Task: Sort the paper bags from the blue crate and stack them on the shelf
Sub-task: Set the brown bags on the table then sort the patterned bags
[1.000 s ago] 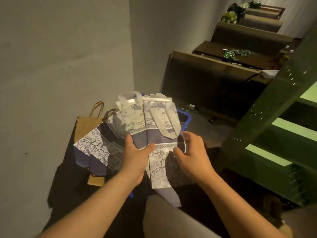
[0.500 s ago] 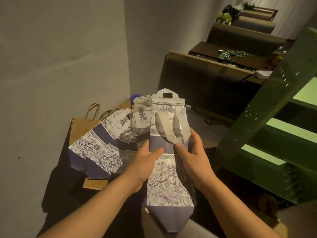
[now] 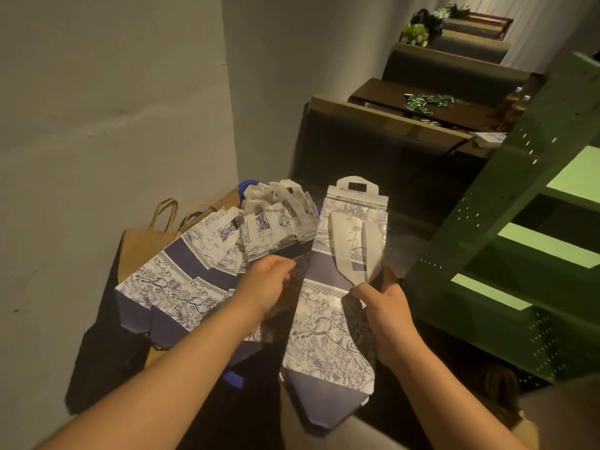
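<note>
My right hand (image 3: 384,315) grips the right edge of a flat blue-and-white patterned paper bag (image 3: 328,336), held upright in the air with its white handle up. My left hand (image 3: 266,287) holds the fanned bunch of similar patterned bags (image 3: 198,274) by their right side, fingers curled under them. Only corners of the blue crate (image 3: 234,378) show beneath the bags. Brown paper bags (image 3: 146,245) with twisted handles stick up behind the bunch on the left. The green metal shelf (image 3: 506,248) stands at the right.
A grey wall closes the left side and the back. Dark wooden benches (image 3: 389,141) and a table with green packets (image 3: 425,100) lie beyond. A black cloth (image 3: 107,358) hangs under the crate. My grey trouser leg is at the bottom.
The single patterned bag has been drawn right, away from the bunch. My left hand slid from that bag's front to the fanned bags; my right hand now grips the bag's right edge.
</note>
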Motion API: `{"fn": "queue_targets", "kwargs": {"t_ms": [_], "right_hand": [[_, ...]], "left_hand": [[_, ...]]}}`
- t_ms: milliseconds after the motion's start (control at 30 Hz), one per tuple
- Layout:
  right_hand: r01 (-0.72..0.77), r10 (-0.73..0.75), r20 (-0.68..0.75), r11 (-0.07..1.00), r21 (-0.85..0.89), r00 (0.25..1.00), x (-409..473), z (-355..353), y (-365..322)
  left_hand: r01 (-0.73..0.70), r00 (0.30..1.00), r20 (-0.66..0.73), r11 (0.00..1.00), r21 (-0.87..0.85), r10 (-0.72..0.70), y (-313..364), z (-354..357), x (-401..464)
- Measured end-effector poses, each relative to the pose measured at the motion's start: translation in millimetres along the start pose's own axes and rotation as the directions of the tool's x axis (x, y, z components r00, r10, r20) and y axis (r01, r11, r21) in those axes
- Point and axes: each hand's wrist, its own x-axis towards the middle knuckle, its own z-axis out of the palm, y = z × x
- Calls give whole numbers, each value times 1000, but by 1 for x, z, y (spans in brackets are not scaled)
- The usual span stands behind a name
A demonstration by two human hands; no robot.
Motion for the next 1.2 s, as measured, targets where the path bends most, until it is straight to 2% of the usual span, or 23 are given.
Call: {"fn": "queue_targets", "kwargs": {"t_ms": [67, 167, 233, 333, 400, 467, 667, 800, 967, 1100, 1200], "right_hand": [[-32, 32, -46, 999, 10, 998, 4, -5, 3], [-50, 53, -65, 998, 41, 996, 7, -10, 8], [-51, 54, -81, 998, 42, 995, 10, -14, 11], [-71, 77, -108, 996, 52, 991, 11, -18, 13], [-72, 78, -125, 996, 54, 989, 11, -21, 13], [-78, 84, -135, 996, 49, 987, 12, -24, 14], [-77, 83, -136, 996, 53, 987, 13, -28, 19], [-63, 69, -127, 997, 48, 990, 15, -25, 21], [-13, 23, -79, 992, 122, 997, 11, -19, 13], [26, -24, -16, 983, 181, 1000, 12, -16, 6], [67, -70, 12, 985, 156, 997, 10, -13, -2]], "left_hand": [[54, 993, -100, 997, -63, -60, 0, -5, 20], [160, 944, -282, 985, -67, -172, -6, -7, 46], [265, 904, -323, 960, -86, -279, -8, -4, 57], [389, 868, -339, 921, 11, -362, -34, -3, 95], [400, 873, -328, 915, 58, -361, -40, -1, 107], [394, 880, -316, 917, 66, -355, -18, 2, 86], [362, 908, -219, 932, -16, -356, -6, -6, 88], [359, 905, -137, 897, -258, -402, -11, -20, 95], [315, 909, -147, 874, -369, -390, -12, -36, 85], [246, 941, -120, 884, -398, -316, 1, -39, 59], [202, 966, -68, 896, -394, -248, 10, -37, 39]]}}
